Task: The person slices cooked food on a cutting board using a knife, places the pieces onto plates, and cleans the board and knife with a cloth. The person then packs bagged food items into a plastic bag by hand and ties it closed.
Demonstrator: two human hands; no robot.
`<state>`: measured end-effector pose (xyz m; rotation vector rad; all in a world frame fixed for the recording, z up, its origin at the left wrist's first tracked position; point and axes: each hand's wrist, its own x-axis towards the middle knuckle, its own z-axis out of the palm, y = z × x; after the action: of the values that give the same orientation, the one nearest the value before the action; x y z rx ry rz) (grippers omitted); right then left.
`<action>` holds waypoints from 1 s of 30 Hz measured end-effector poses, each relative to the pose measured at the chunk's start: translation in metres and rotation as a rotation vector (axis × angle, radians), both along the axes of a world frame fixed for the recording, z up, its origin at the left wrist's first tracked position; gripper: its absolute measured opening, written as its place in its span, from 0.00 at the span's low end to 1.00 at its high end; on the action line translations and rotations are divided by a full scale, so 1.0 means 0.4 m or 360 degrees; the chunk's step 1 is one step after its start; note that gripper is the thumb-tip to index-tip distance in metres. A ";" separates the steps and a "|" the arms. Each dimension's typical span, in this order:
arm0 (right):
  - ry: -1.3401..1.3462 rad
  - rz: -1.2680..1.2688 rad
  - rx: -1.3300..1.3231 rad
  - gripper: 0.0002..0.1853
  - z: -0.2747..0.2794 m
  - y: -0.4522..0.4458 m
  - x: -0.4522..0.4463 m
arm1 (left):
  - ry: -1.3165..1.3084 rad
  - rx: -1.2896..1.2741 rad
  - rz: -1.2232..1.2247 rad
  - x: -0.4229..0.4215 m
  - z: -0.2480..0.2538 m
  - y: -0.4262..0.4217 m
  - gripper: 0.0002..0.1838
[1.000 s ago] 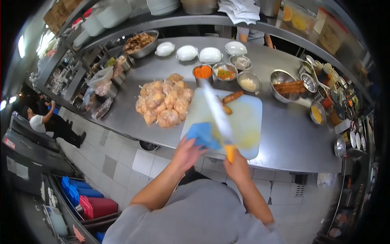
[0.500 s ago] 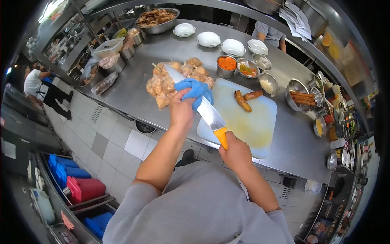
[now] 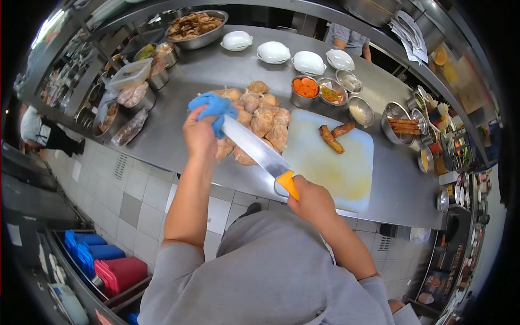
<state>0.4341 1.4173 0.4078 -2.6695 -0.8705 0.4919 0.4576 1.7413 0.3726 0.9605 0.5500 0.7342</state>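
Note:
My right hand (image 3: 311, 199) is closed on the yellow handle of a wide knife (image 3: 255, 147), whose blade points up and to the left. My left hand (image 3: 199, 132) grips a blue cloth (image 3: 213, 110) at the far end of the blade, and the cloth covers the knife's tip. Below the blade and behind it lie bagged light-brown pieces (image 3: 264, 120) in a pile. On the white cutting board (image 3: 330, 173), right of the knife, rest two browned pieces of food (image 3: 331, 139), one partly behind the other.
Several white dishes (image 3: 309, 63) line the back of the steel table. Near them stand a container of orange slices (image 3: 305, 87) and small metal bowls (image 3: 360, 111). A metal bowl (image 3: 399, 123) with long brown pieces is on the right. Another person (image 3: 349, 40) is across the table.
The blue cloth has moved along the blade to its tip, up and left with my left hand. The knife has shifted slightly left and lower.

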 end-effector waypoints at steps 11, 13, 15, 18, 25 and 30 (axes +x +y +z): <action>-0.0377 -0.1005 0.0149 0.16 -0.272 -0.424 -0.149 | 0.1605 0.2309 -0.0690 0.107 -0.149 0.568 0.30; -0.0462 -0.1290 0.0102 0.16 -0.323 -0.509 -0.240 | 0.1267 0.2511 -0.0701 0.144 0.196 0.522 0.30; -0.0430 -0.1447 0.0100 0.15 -0.358 -0.532 -0.283 | 0.0249 0.2818 0.0141 0.219 0.464 0.442 0.22; -0.0558 -0.1730 0.0160 0.16 -0.377 -0.510 -0.340 | -0.0323 0.3301 0.0784 0.349 0.777 0.418 0.18; -0.0549 -0.2022 0.0138 0.17 -0.336 -0.431 -0.364 | 0.0872 0.4434 0.0580 0.866 0.927 0.932 0.18; -0.0362 -0.2203 0.0101 0.17 -0.319 -0.450 -0.462 | 0.0000 0.4202 0.1271 0.962 1.047 1.059 0.14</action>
<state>0.2494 1.2374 0.2803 -2.5334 0.9402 -0.1879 0.8424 2.1649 0.7914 3.1446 -0.6059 2.2089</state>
